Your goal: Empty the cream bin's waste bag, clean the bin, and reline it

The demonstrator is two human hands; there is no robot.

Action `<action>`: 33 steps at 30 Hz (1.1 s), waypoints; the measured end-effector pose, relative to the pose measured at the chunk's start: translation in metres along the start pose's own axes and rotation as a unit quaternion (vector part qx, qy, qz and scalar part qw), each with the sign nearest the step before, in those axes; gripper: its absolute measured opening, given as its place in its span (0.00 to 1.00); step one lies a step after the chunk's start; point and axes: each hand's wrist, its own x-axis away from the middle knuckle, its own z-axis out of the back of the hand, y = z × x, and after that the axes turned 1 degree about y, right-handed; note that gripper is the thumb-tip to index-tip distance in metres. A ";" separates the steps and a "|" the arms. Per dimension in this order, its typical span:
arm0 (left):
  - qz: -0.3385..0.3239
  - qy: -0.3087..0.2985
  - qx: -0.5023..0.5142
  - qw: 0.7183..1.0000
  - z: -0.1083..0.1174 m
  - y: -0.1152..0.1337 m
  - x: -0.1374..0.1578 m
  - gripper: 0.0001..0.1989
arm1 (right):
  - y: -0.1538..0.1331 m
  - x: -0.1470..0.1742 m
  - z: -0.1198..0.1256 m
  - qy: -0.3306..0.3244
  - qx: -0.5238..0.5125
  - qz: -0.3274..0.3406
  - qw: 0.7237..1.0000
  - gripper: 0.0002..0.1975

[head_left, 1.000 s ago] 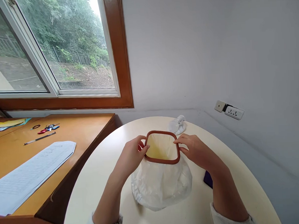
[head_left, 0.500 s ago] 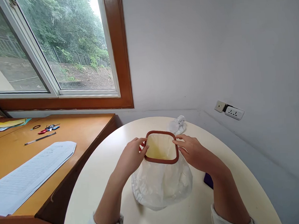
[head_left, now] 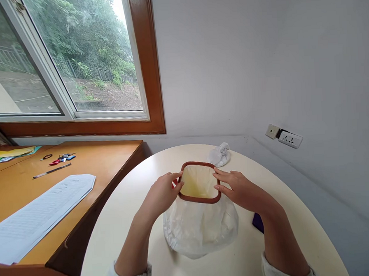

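Observation:
A small trash bin (head_left: 202, 186) stands on the round table, lined with a white plastic bag (head_left: 202, 232) that hangs down loosely over its outside. A brown rounded-square rim ring (head_left: 200, 201) sits around the mouth over the bag. My left hand (head_left: 165, 192) grips the ring's left side, with the thumb at the inner edge and fingers outside. A bit of red shows behind those fingers. On the right side, my right hand (head_left: 236, 189) rests spread fingertips and thumb on the ring, not closed around it.
A crumpled white plastic bag (head_left: 219, 154) lies behind the bin on the cream table (head_left: 126, 207). A dark purple item (head_left: 257, 222) is partly hidden by my right forearm. The wooden desk (head_left: 111, 154) at left holds papers (head_left: 49, 211), a pen (head_left: 52, 171) and keys (head_left: 63, 158).
My right hand's fingers have spread apart along the ring, and its thumb has moved slightly nearer to me. The left hand and the bin stay nearly where they were.

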 end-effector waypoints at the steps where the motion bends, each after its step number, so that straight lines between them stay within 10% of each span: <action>1: 0.001 -0.001 0.002 1.000 0.000 0.000 0.000 0.20 | 0.000 0.000 0.000 -0.005 0.000 -0.002 1.000 0.18; 33: -0.031 -0.035 -0.025 0.999 -0.005 0.003 0.002 0.23 | 0.003 -0.019 -0.026 0.007 -0.017 -0.006 1.000 0.25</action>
